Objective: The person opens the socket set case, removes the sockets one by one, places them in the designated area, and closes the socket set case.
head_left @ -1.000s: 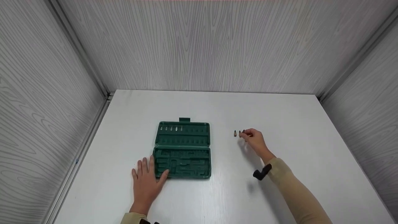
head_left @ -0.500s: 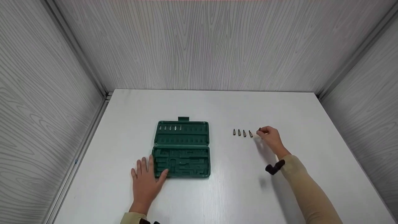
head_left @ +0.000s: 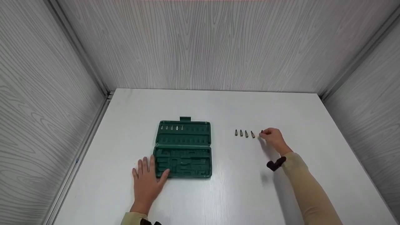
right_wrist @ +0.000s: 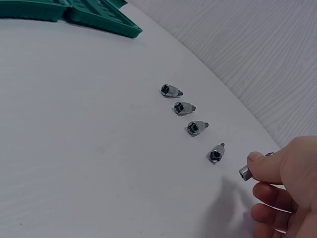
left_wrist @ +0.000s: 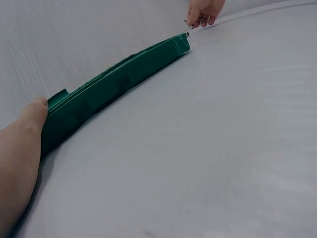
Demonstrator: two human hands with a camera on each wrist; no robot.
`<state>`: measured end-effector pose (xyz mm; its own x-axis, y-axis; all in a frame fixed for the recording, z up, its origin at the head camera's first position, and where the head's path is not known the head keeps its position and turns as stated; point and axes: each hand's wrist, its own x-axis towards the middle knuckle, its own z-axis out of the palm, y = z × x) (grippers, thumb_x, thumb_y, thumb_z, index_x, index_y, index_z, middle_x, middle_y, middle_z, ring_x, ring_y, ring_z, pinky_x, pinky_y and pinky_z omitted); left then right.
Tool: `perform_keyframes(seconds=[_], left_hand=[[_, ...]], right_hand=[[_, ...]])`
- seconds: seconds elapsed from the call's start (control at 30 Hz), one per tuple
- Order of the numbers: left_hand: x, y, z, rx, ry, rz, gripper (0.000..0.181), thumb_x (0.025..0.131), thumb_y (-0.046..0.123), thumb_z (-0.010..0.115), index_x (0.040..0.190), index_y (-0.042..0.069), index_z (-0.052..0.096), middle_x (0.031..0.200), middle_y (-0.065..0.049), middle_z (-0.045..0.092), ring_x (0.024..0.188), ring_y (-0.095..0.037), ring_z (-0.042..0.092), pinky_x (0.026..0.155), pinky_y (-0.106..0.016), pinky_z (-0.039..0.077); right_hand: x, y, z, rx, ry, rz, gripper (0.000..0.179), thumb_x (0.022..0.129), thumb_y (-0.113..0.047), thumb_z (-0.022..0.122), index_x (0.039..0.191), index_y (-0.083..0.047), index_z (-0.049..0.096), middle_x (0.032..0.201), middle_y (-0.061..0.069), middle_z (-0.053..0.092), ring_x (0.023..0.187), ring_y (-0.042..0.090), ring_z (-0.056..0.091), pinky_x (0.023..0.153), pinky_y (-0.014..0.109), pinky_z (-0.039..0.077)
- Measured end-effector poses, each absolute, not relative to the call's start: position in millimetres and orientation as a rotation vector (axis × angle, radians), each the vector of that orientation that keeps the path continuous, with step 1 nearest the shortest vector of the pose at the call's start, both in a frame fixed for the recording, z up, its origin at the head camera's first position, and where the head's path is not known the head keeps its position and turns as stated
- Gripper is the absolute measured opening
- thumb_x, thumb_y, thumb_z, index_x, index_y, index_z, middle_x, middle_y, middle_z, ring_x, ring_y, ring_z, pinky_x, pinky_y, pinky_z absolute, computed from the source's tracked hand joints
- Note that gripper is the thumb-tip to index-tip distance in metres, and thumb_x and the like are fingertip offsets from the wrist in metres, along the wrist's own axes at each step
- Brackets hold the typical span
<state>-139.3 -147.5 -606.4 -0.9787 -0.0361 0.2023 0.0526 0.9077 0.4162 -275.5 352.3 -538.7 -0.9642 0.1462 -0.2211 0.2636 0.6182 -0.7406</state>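
Note:
My right hand (head_left: 273, 139) pinches a small metal bit socket (right_wrist: 245, 173) between thumb and fingers, close over the table to the right of a short row. That row is made of several similar bit sockets (right_wrist: 196, 127) lying on their sides, square-holed ends toward the right wrist camera. My left hand (head_left: 145, 184) lies spread at the near left corner of an opened green tool case (head_left: 182, 146). Its thumb reaches the case's front edge and its index finger runs along the left side. Most of the held socket is hidden behind the right thumb.
In the case's far half, several small silver pieces (head_left: 172, 127) stand in the left part of the upper row of slots. The near half shows bare moulded recesses. A white table (head_left: 225, 193) carries everything, with grey wood-grain panels (head_left: 200, 47) around its back and sides.
The right hand has moved right, off the row of bit sockets, bringing more of them into view. Over the last half second it has barely shifted. The left hand and case stay in place.

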Motion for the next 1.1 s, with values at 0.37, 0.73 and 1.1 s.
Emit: perform_keyframes(seconds=[0.37,0.73,1.1], left_hand=[[-138,-148,-606,-0.004,-2.885,-0.606,0.092,0.084,0.072,0.037,0.148,0.007,0.023,0.149,-0.024,0.021,0.137,-0.041,0.011,0.105,-0.06,0.004],[-138,-147,-605,-0.005,-2.886,-0.601,0.092,0.084,0.072,0.037,0.148,0.008,0.021,0.149,-0.024,0.021,0.138,-0.04,0.01,0.105,-0.059,0.005],[-138,-148,-607,-0.012,-2.854,-0.598,0.09,0.085,0.071,0.038,0.148,0.008,0.023,0.148,-0.023,0.022,0.138,-0.039,0.012,0.105,-0.059,0.005]], right_hand=[[-281,346,-540,0.372,2.691,-1.151,0.031,0.09,-0.022,0.06,0.104,0.006,0.061,0.106,0.018,0.058,0.092,0.025,0.051,0.075,0.033,0.043],[-280,340,-540,0.436,2.744,-1.091,0.028,0.091,-0.025,0.059,0.097,0.002,0.061,0.095,0.013,0.058,0.085,0.024,0.051,0.069,0.032,0.043],[-280,339,-541,0.404,2.797,-1.045,0.034,0.093,-0.029,0.056,0.097,0.004,0.061,0.091,0.014,0.059,0.082,0.025,0.053,0.069,0.034,0.044]])
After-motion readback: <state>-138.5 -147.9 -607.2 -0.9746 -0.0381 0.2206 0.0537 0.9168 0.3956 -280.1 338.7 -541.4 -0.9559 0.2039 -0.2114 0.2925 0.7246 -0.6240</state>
